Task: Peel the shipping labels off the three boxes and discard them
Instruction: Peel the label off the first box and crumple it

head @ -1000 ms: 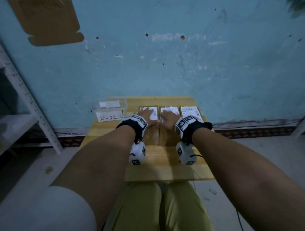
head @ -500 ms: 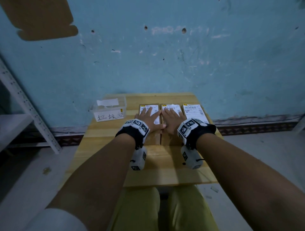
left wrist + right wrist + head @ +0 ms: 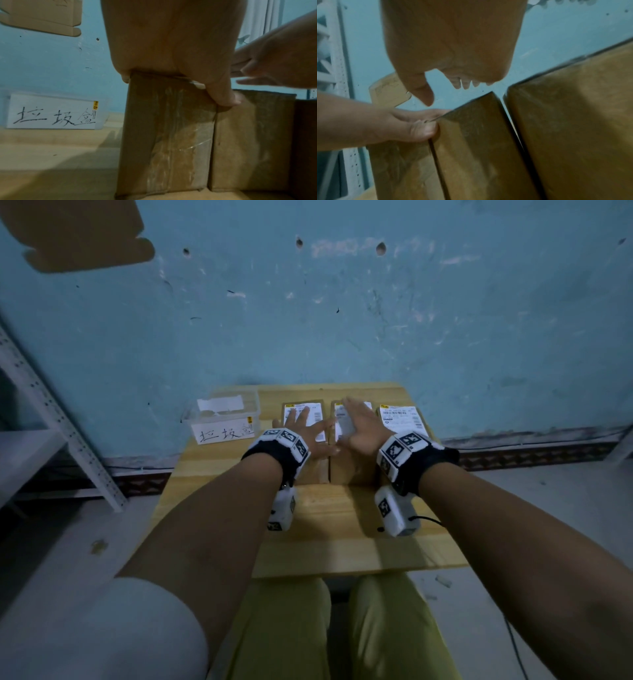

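Note:
Three brown cardboard boxes stand side by side at the back of the wooden table [image 3: 342, 542], each with a white shipping label on top: left label [image 3: 313, 409], middle label [image 3: 339, 424], right label [image 3: 400, 419]. My left hand [image 3: 303, 430] lies flat on the left box [image 3: 164, 135], fingers spread, its thumb [image 3: 221, 97] hanging over the edge by the middle box [image 3: 254, 135]. My right hand [image 3: 358, 426] hovers just above the middle box [image 3: 479, 142] with straight fingers [image 3: 465, 85], touching nothing. The right box [image 3: 573, 108] stands untouched.
A clear plastic bin [image 3: 222, 419] with a handwritten paper sign [image 3: 53, 112] sits at the table's back left, beside the left box. The blue wall rises right behind the boxes. A white metal shelf [image 3: 51, 422] stands to the left. Bare tabletop lies in front of the boxes.
My right hand has lifted off the middle box and reached farther forward over its label. My left hand has stayed flat on the left box.

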